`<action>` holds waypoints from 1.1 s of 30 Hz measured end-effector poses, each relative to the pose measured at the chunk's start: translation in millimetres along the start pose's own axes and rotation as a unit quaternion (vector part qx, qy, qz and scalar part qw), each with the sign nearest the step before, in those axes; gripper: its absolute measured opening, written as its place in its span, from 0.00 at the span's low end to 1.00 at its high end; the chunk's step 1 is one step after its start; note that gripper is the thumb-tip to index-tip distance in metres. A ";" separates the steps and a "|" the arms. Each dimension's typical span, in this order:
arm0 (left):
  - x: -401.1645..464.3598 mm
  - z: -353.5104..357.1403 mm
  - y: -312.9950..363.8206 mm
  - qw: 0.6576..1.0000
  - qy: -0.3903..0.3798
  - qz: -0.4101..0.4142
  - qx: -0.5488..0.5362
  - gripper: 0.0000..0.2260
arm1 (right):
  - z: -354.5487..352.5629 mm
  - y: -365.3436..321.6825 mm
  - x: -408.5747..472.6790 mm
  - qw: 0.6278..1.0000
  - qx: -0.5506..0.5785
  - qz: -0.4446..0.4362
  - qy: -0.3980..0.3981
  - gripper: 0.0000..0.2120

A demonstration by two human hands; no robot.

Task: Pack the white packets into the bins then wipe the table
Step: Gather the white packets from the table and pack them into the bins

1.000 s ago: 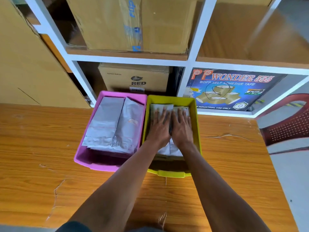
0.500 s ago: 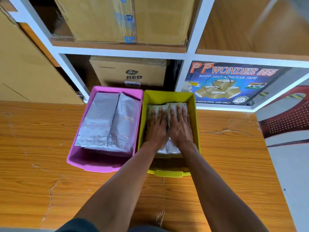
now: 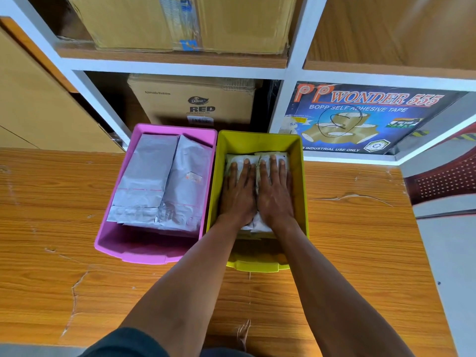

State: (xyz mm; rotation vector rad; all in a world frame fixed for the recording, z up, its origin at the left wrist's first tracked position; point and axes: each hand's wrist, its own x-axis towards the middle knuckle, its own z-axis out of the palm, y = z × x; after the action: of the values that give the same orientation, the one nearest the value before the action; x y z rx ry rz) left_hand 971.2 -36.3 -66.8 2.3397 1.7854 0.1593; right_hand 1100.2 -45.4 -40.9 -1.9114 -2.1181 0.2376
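Fingers of both hands lay straight and slightly spread, pressed flat on the white packets [image 3: 257, 157] inside the yellow bin [image 3: 300, 176]. Over the last second neither the left hand [image 3: 238, 194] nor the right hand [image 3: 275, 194] had shifted on the stack; only the head had tipped closer, so the bins sat lower and larger in view. The hands lay side by side, thumbs nearly touching, palms covering most of the packets, whose edges showed at twelve o'clock beyond the fingertips and at six o'clock by the wrists.

At nine o'clock of the yellow bin, touching it, the pink bin [image 3: 113, 243] held larger silver-white pouches [image 3: 159, 181] lying flat. No loose packets showed on the wooden table [image 3: 77, 292].

Judged from that, the press was a final settling of the stack, packing looked nearly complete, and wiping had not begun; no cloth was in view.
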 end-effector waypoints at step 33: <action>-137.1 -177.9 -76.3 0.970 0.129 0.011 -0.205 0.22 | -83.1 -153.3 -39.9 0.984 0.094 0.037 0.145 0.21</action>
State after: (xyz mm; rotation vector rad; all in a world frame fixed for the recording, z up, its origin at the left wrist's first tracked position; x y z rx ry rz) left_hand 826.7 -133.1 94.4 2.1112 1.6351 0.7873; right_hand 984.6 -107.4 80.6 -1.7947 -1.7737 0.1579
